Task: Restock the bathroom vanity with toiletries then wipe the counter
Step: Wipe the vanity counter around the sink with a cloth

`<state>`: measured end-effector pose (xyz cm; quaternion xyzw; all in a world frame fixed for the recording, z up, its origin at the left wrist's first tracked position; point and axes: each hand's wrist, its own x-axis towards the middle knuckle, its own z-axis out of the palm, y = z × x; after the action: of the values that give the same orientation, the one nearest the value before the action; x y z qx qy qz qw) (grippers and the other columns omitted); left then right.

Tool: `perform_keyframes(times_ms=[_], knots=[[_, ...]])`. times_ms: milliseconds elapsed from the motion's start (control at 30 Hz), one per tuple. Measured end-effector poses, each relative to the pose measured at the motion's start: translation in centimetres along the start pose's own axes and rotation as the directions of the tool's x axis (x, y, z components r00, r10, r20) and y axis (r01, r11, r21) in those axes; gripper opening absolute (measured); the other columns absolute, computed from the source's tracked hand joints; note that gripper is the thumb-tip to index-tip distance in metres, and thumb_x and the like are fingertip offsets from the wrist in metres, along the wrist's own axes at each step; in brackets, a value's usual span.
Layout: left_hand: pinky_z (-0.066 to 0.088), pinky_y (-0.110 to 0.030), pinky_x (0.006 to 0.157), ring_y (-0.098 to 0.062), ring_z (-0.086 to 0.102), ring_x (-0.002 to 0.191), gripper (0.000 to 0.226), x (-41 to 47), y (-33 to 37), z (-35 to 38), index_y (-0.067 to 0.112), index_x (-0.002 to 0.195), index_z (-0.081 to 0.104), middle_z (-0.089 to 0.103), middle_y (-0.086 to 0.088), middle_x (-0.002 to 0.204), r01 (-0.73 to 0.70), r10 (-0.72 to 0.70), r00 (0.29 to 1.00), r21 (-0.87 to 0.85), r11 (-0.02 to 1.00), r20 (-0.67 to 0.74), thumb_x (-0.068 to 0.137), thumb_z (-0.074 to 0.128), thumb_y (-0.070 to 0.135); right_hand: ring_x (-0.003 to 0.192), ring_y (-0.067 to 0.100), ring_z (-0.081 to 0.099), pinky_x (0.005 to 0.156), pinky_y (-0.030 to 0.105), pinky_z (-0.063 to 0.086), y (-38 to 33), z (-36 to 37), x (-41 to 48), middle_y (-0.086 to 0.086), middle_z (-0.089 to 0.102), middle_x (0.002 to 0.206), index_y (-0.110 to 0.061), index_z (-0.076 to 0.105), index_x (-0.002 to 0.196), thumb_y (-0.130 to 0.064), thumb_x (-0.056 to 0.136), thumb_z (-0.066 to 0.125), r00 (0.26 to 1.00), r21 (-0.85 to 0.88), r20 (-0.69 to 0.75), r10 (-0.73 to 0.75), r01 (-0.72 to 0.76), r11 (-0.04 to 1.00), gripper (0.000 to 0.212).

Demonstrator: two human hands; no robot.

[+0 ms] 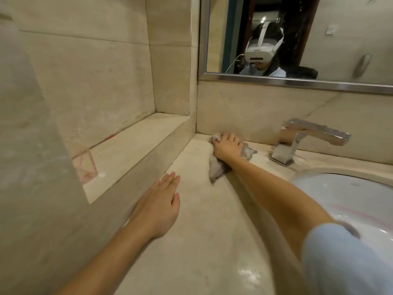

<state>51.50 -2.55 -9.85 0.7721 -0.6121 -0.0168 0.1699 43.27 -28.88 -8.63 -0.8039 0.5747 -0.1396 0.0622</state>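
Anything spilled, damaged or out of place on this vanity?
Faint reddish streaks mark the white sink and the niche ledge, possibly stains or reflections. Otherwise nothing stands out; the right hand holds the cloth on the counter.

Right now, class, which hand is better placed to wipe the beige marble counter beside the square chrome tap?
Right hand: it grips the crumpled grey cloth near the tap; left hand lies flat, empty.
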Motion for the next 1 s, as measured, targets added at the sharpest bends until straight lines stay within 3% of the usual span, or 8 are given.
perform_keyframes(times_ms=[133,233,400,533,600,733,800,1000], knots=[[-0.002,-0.020,0.118,-0.003,0.000,0.146,0.052,-0.3,0.2,-0.3,0.023,0.152,0.008,0.001,0.009,0.159,0.007,-0.007,1.000,-0.017,1.000,-0.015,0.102,0.020,0.030,0.140,0.038,0.019,0.115,0.052,0.009,-4.0,1.4,2.0,0.021,0.021,0.152,-0.009,0.021,0.147,-0.043,0.099,0.021,0.998,0.018,0.058,-0.009,0.008,1.000,0.059],[-0.001,-0.018,0.115,-0.004,0.002,0.146,0.054,-0.4,0.5,-0.5,0.021,0.152,0.006,0.001,0.008,0.160,0.013,-0.014,1.000,-0.025,1.000,-0.022,0.102,0.022,0.029,0.143,0.036,0.014,0.117,0.050,0.006,-4.2,1.4,0.6,0.018,0.014,0.156,-0.015,0.016,0.150,-0.047,0.099,0.019,0.965,0.038,0.165,-0.201,0.198,0.979,0.060],[0.001,-0.019,0.116,-0.007,0.002,0.147,0.060,-0.2,0.4,-0.1,0.015,0.152,0.000,-0.002,0.003,0.160,0.005,-0.007,0.999,-0.074,0.997,-0.033,0.100,0.030,0.026,0.147,0.025,0.007,0.118,0.040,0.003,-3.8,0.0,-7.3,0.010,0.006,0.160,-0.019,0.006,0.152,-0.042,0.101,0.022,0.822,0.073,0.247,-0.514,0.513,0.855,0.059],[-0.002,-0.020,0.116,-0.010,-0.002,0.147,0.064,0.0,0.1,0.1,0.010,0.151,-0.002,-0.006,-0.002,0.160,0.008,-0.014,0.998,-0.086,0.996,-0.062,0.100,0.033,0.024,0.147,0.017,0.008,0.120,0.036,0.005,-0.9,-1.4,-14.0,0.004,0.010,0.160,-0.024,0.008,0.152,-0.039,0.102,0.024,0.646,0.113,0.270,-0.714,0.715,0.690,0.054],[-0.001,-0.023,0.118,-0.011,-0.005,0.147,0.065,-0.1,-0.2,0.2,0.009,0.151,-0.004,-0.009,-0.002,0.159,0.027,-0.031,0.998,-0.075,0.997,-0.053,0.100,0.033,0.025,0.146,0.015,0.009,0.120,0.034,0.005,2.6,-2.6,-15.1,0.000,0.011,0.159,-0.025,0.009,0.151,-0.038,0.103,0.025,0.667,0.112,0.262,-0.698,0.697,0.708,0.053],[0.005,-0.026,0.120,-0.011,0.003,0.147,0.057,0.3,-0.6,0.6,0.010,0.152,0.006,0.000,-0.001,0.160,0.010,-0.010,1.000,-0.040,0.999,0.010,0.101,0.027,0.026,0.147,0.016,0.007,0.117,0.029,0.003,11.5,-5.4,-11.6,-0.001,0.009,0.159,-0.024,0.012,0.151,-0.035,0.103,0.025,0.879,0.015,0.228,-0.418,0.426,0.905,0.051],[0.007,-0.025,0.119,-0.012,0.008,0.147,0.051,0.6,-0.7,0.7,0.011,0.151,0.017,0.010,-0.001,0.159,-0.017,0.017,1.000,-0.021,1.000,0.019,0.102,0.027,0.023,0.147,0.017,0.008,0.117,0.029,0.005,14.3,-5.8,-9.7,0.001,0.011,0.160,-0.021,0.014,0.152,-0.034,0.103,0.025,0.939,-0.002,0.189,-0.288,0.294,0.956,0.052],[0.009,-0.026,0.120,-0.014,0.013,0.146,0.050,0.7,-0.8,0.9,0.010,0.149,0.023,0.016,-0.003,0.158,-0.016,0.016,1.000,-0.023,1.000,0.004,0.101,0.028,0.020,0.145,0.020,0.017,0.116,0.028,0.008,13.4,-5.0,-12.1,0.003,0.018,0.158,-0.024,0.017,0.150,-0.034,0.102,0.033,0.920,-0.019,0.149,-0.363,0.369,0.929,0.052]])
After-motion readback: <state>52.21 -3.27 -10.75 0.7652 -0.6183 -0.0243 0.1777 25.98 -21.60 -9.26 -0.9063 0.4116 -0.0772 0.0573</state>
